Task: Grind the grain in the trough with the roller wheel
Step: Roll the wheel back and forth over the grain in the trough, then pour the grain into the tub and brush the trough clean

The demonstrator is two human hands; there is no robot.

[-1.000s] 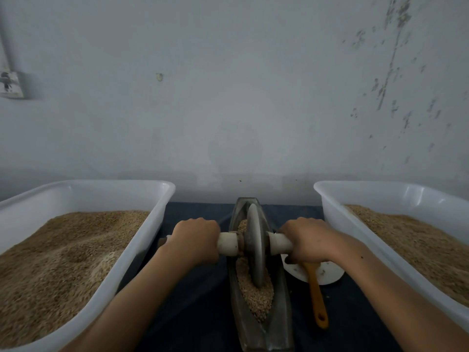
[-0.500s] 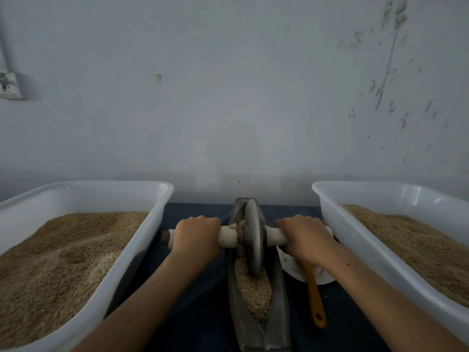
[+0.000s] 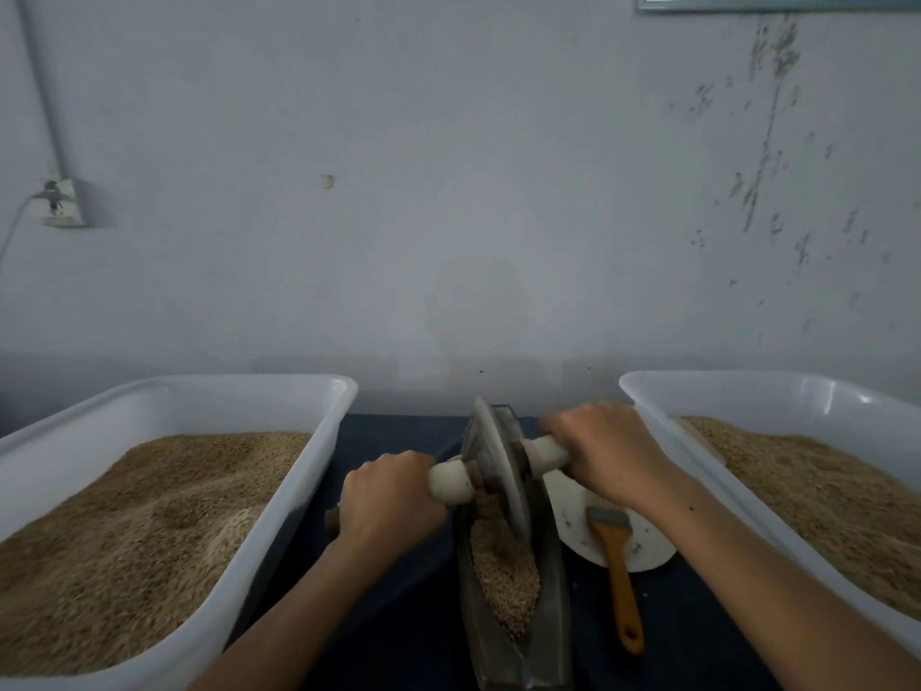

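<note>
The roller wheel (image 3: 498, 471) is seated in the far part of the trough (image 3: 513, 615), tilted, with its axle skewed — the left end of the handle is nearer the camera, the right end farther away. Grain (image 3: 503, 576) is heaped in the trough on the near side of the wheel. The left stub of the handle is gripped by the left hand (image 3: 391, 501), fingers wrapped fully around it; the right stub is gripped the same way by the right hand (image 3: 603, 451).

Just right of the trough a white plate (image 3: 648, 541) is laid on the dark table (image 3: 398, 615), and a brush (image 3: 615, 556) with an orange handle rests across it, its bristles close under the right wrist. Left of the trough a white tub (image 3: 279, 516) of grain is set; right of the trough, beyond the plate, a second white tub (image 3: 663, 421) of grain is seen. Behind the trough a pale wall (image 3: 448, 192) rises — a socket (image 3: 62, 202) is mounted on it far to the left.
</note>
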